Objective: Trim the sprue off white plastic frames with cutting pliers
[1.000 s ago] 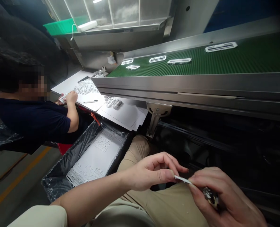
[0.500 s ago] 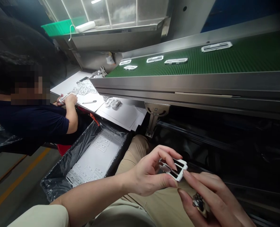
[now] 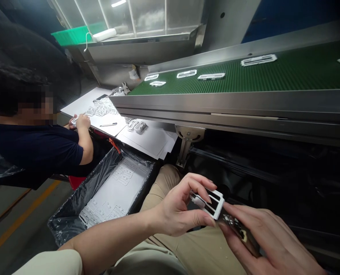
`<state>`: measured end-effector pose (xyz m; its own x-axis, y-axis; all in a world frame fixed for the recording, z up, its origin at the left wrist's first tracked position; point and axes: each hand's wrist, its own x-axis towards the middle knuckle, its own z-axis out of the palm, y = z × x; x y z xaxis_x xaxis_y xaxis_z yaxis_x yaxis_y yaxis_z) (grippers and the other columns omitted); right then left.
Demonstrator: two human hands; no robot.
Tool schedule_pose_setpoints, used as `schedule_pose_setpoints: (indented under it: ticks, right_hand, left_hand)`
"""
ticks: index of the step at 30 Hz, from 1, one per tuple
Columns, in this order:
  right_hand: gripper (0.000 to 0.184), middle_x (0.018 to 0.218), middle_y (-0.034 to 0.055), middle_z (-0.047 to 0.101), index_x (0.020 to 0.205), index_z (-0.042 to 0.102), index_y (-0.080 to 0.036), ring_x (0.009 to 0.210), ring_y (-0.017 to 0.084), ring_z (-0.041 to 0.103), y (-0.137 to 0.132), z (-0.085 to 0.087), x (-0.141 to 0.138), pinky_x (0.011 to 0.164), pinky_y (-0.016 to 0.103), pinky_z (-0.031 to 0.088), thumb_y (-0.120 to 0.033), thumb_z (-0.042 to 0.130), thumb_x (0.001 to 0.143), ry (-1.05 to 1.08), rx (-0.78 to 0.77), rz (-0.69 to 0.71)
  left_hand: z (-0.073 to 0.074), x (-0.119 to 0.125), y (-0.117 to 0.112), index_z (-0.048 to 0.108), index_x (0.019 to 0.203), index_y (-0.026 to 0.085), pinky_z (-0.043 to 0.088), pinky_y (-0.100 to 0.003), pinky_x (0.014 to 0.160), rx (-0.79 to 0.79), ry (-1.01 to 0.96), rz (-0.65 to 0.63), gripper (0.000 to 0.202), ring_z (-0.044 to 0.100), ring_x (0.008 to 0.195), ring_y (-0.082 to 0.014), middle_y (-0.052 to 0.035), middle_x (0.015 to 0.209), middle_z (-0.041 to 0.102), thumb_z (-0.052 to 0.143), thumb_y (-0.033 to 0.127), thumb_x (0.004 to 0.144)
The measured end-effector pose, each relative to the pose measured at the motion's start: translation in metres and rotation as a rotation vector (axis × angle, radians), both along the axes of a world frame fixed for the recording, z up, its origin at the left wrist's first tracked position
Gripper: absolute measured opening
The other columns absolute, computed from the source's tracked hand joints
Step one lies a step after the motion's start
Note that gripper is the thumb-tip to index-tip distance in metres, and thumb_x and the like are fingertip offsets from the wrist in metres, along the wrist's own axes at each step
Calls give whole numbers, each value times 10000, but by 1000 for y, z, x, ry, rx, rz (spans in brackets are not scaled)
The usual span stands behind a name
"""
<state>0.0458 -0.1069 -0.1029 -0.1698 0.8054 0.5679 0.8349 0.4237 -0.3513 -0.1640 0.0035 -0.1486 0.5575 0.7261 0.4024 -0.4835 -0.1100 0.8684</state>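
My left hand (image 3: 178,208) pinches a small white plastic frame (image 3: 211,203) between thumb and fingers, above my lap. My right hand (image 3: 261,240) is closed round a small metal tool (image 3: 235,226) whose tip touches the frame's lower right corner. Both hands hover over my beige trousers, below the conveyor's steel edge.
A green conveyor belt (image 3: 273,74) carries several white frames (image 3: 258,60). A bin lined with black plastic (image 3: 101,191) holds sheets with more parts at my left. A person in a dark shirt (image 3: 38,149) works at a white table (image 3: 101,110) with a pile of frames.
The white frame turned from edge-on to face-up in my left hand and rose slightly. My right hand's tool moved up against it. The belt's parts shifted left.
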Motion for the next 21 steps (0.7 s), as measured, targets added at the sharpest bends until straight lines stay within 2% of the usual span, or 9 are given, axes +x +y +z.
schedule_pose_setpoints:
  ticks: [5,10,14,18,21]
  right_hand:
    - [298,1166,42,779,1411,761,-191,1077,150,664,2,2,10,980,339,493,-174,747,1114,-100,0,-1]
    - [325,1161,30,782,1448,758,-218,1013,147,657,1,2,20,948,356,454,-173,697,1132,-189,-8,20]
    - [357,1147,26,784,1477,749,-218,967,142,693,-1,1,26,928,376,453,-192,694,1126,-242,-11,24]
    - [346,1112,20,784,1452,767,-207,925,137,706,0,-1,28,904,384,460,-212,696,1113,-248,6,34]
    - [350,1093,-13,803,1455,782,-259,887,118,722,3,0,25,857,366,477,-239,700,1115,-182,-29,10]
  left_hand:
    - [-1,-1,2,704,1189,220,555,-352,1120,95,13,34,442,679,1328,-248,-126,1440,682,1023,179,885]
    - [-3,-2,2,694,1179,217,559,-349,1101,112,38,63,421,690,1292,-238,-128,1439,686,1014,219,905]
    - [-3,-4,2,685,1154,211,569,-345,1062,123,63,78,416,697,1252,-232,-132,1436,687,1016,242,906]
    - [-3,-5,2,690,1157,211,563,-358,1088,133,73,85,428,689,1279,-244,-133,1439,688,1025,217,891]
    - [-2,-5,3,693,1148,214,564,-367,1103,133,76,92,427,691,1289,-251,-133,1433,695,1030,232,888]
